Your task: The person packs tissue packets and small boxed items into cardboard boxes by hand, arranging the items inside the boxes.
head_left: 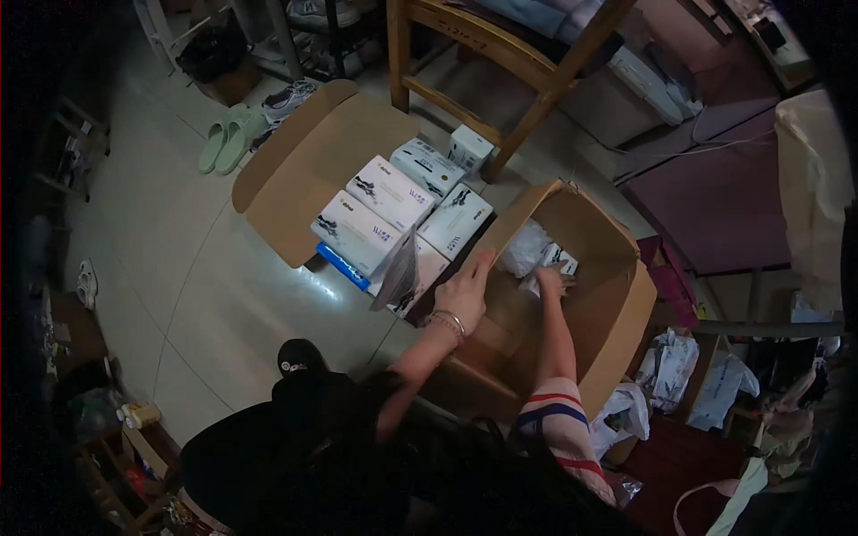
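Observation:
A large open cardboard box (pixel 617 332) stands on the floor before me. My left hand (pixel 463 295), with bracelets on its wrist, grips the near left rim of it, fingers pressed together. Deep inside, the fingers of my right hand (pixel 552 280) are closed on a small white box (pixel 562 257), which they partly cover. Crumpled clear plastic (pixel 525 248) lies beside that hand. Left of the cardboard box, several white packages with dark prints, among them one front package (pixel 357 230), sit stacked. A blue packet (pixel 343 266) rests against their side.
Open cardboard flaps (pixel 308 165) spread behind the packages. A wooden chair (pixel 483 45) stands at the back, with a small carton (pixel 469 147) by its leg. Green slippers (pixel 234 141) lie at the back left. Plastic bags (pixel 666 366) are on the right.

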Available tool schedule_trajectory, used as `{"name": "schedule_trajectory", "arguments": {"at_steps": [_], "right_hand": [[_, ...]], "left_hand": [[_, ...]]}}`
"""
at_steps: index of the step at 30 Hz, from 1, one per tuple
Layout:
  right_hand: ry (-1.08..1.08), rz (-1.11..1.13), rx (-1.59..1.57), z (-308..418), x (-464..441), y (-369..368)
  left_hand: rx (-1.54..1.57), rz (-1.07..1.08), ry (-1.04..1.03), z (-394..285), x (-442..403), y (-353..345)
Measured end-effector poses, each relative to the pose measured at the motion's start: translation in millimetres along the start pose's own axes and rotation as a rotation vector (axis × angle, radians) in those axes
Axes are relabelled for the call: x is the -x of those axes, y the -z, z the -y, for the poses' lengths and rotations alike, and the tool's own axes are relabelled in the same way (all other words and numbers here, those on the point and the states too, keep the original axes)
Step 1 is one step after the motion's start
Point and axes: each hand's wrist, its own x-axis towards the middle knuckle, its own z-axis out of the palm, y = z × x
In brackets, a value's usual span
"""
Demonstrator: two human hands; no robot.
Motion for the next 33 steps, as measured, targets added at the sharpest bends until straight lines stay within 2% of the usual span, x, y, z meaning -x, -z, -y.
{"name": "schedule_trajectory", "arguments": {"at_steps": [2, 4, 6, 8, 9, 11, 13, 14, 15, 16, 18, 19, 22, 24, 25, 27, 29, 30, 32, 33], "right_hand": [[-0.077, -0.286, -0.486, -4.0, 7.0, 57.0], [0.249, -0.93, -0.641, 10.5, 9.7, 115.2], [0.681, -0.839, -1.202, 58.8, 47.7, 202.4], [0.985, -0.676, -1.203, 120.1, 70.0, 240.8], [1.151, -0.457, -1.127, 150.4, 79.4, 245.1], [1.384, -0.177, -0.728, 211.3, 67.3, 212.2], [1.203, -0.013, -0.217, 249.5, 57.0, 167.1], [1.212, 0.081, -0.1, 265.2, 30.4, 122.8], [1.219, 0.172, 0.017, 281.0, 8.6, 93.5], [1.232, 0.167, 0.001, 283.8, 14.9, 94.0], [0.994, -0.102, -0.044, 272.7, 31.6, 86.1], [1.001, -0.089, -0.042, 275.7, 36.4, 87.4], [1.013, -0.083, 0.012, 271.4, 43.3, 84.0], [1.039, -0.167, -0.114, 269.8, 43.6, 78.5], [1.041, -0.172, -0.116, 270.3, 42.7, 75.6], [0.918, -0.139, -0.24, 272.6, 43.6, 72.2], [0.874, -0.132, -0.171, 273.2, 40.6, 74.2], [0.823, -0.121, -0.095, 273.9, 39.8, 75.2], [0.851, -0.147, -0.098, 271.2, 41.8, 78.1], [0.876, -0.167, -0.095, 267.9, 43.0, 77.8]], "left_hand": [[0.048, 0.013, -0.009, 0.2, -0.2, -5.2], [0.038, 0.017, 0.0, -2.2, 0.2, -6.0], [0.028, 0.042, 0.012, -5.9, 0.3, -5.1], [-0.018, 0.116, 0.051, -12.4, 0.8, 2.4], [-0.019, 0.11, 0.052, -9.6, -0.6, -3.9], [0.051, -0.082, -0.053, 2.9, 0.7, -21.7], [0.025, -0.023, -0.034, 2.2, -0.7, -18.0], [0.012, 0.038, -0.018, 0.7, -2.0, -14.7], [-0.028, -0.009, -0.037, -1.3, -0.1, -9.3], [-0.043, -0.02, -0.033, 2.7, -3.9, -14.2], [0.023, 0.197, 0.23, 16.6, -10.8, -39.1], [0.015, -0.061, 0.13, 23.6, -6.0, -50.0], [0.109, 0.089, 0.197, 26.0, -5.8, -58.3], [0.099, 0.134, 0.195, 40.2, -14.2, -117.8], [0.081, 0.177, 0.193, 42.7, -18.5, -124.6], [0.079, 0.155, 0.198, 42.6, -16.4, -125.9], [0.072, 0.132, 0.201, 41.9, -16.4, -128.0], [-0.209, -0.191, 0.156, 45.3, -15.1, -162.4], [-0.486, -0.511, 0.106, 47.5, -17.3, -176.9], [-0.176, -0.26, 0.142, 49.4, -20.8, -165.6]]}}
